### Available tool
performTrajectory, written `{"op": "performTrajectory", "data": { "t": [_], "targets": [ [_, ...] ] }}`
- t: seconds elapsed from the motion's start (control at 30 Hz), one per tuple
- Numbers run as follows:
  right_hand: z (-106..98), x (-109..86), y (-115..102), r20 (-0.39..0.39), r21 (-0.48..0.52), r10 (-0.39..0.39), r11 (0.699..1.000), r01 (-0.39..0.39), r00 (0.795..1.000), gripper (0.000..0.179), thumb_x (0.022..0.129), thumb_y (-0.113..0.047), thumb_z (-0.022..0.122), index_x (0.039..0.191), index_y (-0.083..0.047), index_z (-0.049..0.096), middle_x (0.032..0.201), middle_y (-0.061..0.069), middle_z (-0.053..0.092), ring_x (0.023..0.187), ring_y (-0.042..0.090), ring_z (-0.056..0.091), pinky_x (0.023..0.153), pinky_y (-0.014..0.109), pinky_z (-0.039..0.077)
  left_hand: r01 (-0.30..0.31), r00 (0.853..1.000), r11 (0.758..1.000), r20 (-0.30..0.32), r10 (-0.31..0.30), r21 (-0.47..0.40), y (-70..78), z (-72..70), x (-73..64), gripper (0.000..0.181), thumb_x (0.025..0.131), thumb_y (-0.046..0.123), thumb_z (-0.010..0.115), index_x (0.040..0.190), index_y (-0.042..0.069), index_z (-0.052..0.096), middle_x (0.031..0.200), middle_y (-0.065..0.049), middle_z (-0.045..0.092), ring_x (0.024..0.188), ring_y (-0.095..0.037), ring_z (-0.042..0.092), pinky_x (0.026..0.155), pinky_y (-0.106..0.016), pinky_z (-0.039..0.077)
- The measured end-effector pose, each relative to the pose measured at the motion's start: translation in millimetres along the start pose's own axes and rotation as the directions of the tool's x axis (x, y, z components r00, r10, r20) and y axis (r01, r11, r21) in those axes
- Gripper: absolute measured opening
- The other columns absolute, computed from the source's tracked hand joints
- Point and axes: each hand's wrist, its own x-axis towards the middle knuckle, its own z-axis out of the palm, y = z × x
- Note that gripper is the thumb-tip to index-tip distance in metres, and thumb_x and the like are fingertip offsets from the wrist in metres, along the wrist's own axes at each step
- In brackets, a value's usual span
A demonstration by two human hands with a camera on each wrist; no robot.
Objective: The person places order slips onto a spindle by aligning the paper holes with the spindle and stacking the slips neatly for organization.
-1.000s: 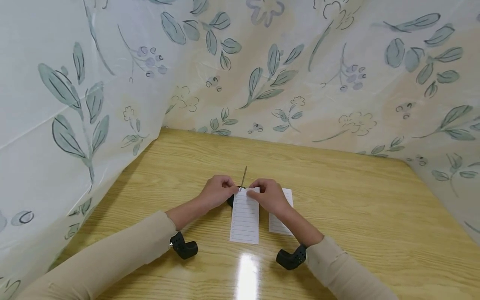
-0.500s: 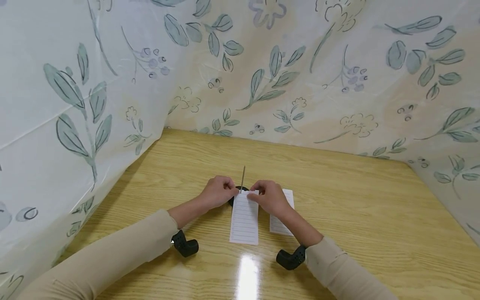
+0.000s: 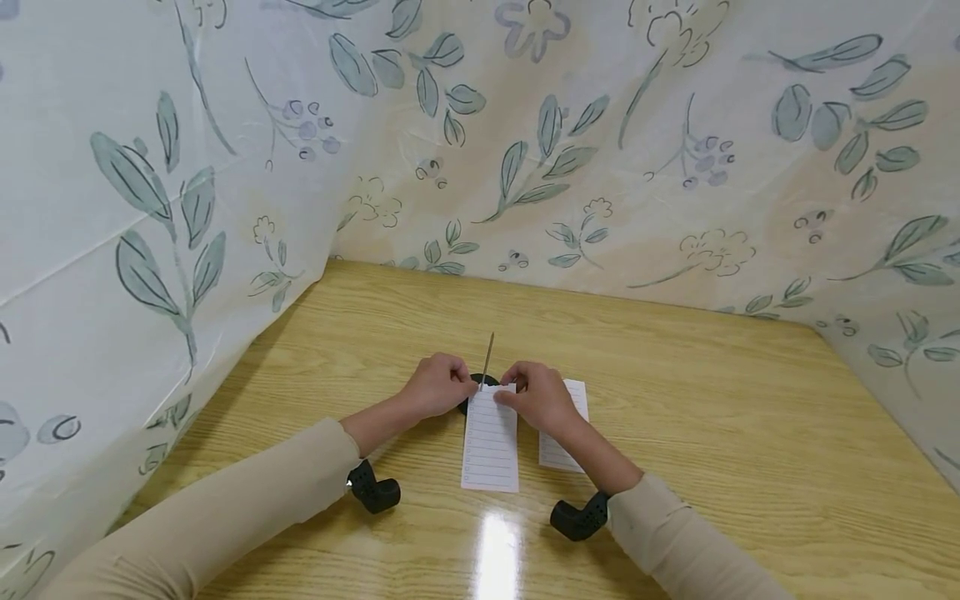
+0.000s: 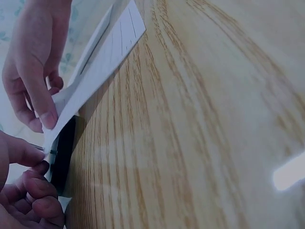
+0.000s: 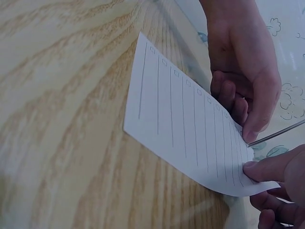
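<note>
A lined white checklist sheet [image 3: 491, 442] is pierced near its top edge by the thin metal spike [image 3: 488, 357] of a bill spike. The spike's black base [image 4: 64, 155] sits on the table, partly hidden beneath the sheet and hands. My left hand [image 3: 437, 387] pinches the sheet's top left corner, close beside the spike. With thumb and fingers, my right hand [image 3: 542, 398] pinches the top right part. The sheet's lower end slopes toward me over the table, as the right wrist view shows.
Another lined sheet [image 3: 562, 450] lies on the wooden table [image 3: 697, 433], partly under my right forearm. Floral fabric [image 3: 525, 167] encloses the back and sides. Black wrist mounts [image 3: 375, 492] hang below both sleeves.
Both hands have lowered the pierced sheet slightly along the spike toward the base. More of the black base shows behind the sheet's top edge. The other sheet stays put.
</note>
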Motion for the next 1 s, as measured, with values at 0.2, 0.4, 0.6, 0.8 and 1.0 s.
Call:
{"op": "performTrajectory", "data": {
  "t": [0.2, 0.4, 0.6, 0.8, 1.0],
  "targets": [
    [0.3, 0.2, -0.1, 0.004, -0.016, 0.007, 1.0, -0.007, 1.0, 0.016, 0.084, -0.019, 0.075, 0.098, -0.012, 0.069, 0.078, 0.003, 0.057, 0.06, 0.015, 0.046, 0.053, 0.026, 0.038, -0.001, 1.0, 1.0, 0.006, 0.001, 0.019, 0.0, -0.5, 0.4, 0.016, 0.087, 0.016, 0.068, 0.073, 0.01, 0.063, 0.078, -0.003, 0.059, 0.064, -0.014, 0.051, 0.056, -0.025, 0.038],
    [0.5, 0.2, 1.0, 0.004, -0.02, -0.004, 1.0, 0.004, 1.0, 0.016, 0.084, -0.019, 0.075, 0.097, -0.011, 0.069, 0.082, 0.004, 0.059, 0.064, 0.015, 0.048, 0.055, 0.026, 0.039, -0.003, 1.0, 1.0, 0.013, 0.003, 0.025, -1.1, -0.2, 1.4, 0.019, 0.086, 0.017, 0.069, 0.071, 0.011, 0.06, 0.071, -0.001, 0.057, 0.06, -0.013, 0.049, 0.054, -0.024, 0.036],
    [0.6, -0.5, 1.1, 0.0, -0.03, -0.004, 1.0, 0.004, 1.0, 0.016, 0.083, -0.019, 0.076, 0.095, -0.011, 0.069, 0.097, 0.007, 0.061, 0.073, 0.017, 0.049, 0.061, 0.027, 0.04, -0.001, 1.0, 1.0, 0.005, 0.001, 0.031, -1.2, 0.2, 0.2, 0.02, 0.085, 0.017, 0.071, 0.071, 0.011, 0.059, 0.069, -0.001, 0.056, 0.058, -0.013, 0.049, 0.052, -0.024, 0.036],
    [1.8, -1.2, 1.7, -0.004, -0.026, 0.0, 1.0, 0.0, 1.0, 0.017, 0.083, -0.02, 0.076, 0.095, -0.011, 0.068, 0.099, 0.006, 0.061, 0.076, 0.017, 0.05, 0.063, 0.028, 0.04, 0.004, 1.0, 1.0, 0.01, -0.004, 0.024, -0.1, -0.8, -1.8, 0.019, 0.086, 0.017, 0.071, 0.072, 0.01, 0.059, 0.069, -0.001, 0.055, 0.058, -0.013, 0.049, 0.053, -0.023, 0.036],
    [2.4, -2.7, 1.1, -0.001, -0.014, 0.005, 1.0, -0.005, 1.0, 0.017, 0.083, -0.02, 0.076, 0.095, -0.01, 0.068, 0.098, 0.006, 0.06, 0.076, 0.017, 0.05, 0.063, 0.028, 0.041, 0.019, 1.0, 1.0, 0.018, -0.019, 0.007, 0.1, -2.3, -3.1, 0.02, 0.087, 0.017, 0.07, 0.073, 0.01, 0.058, 0.068, -0.001, 0.054, 0.055, -0.012, 0.048, 0.051, -0.023, 0.035]
  ]
}}
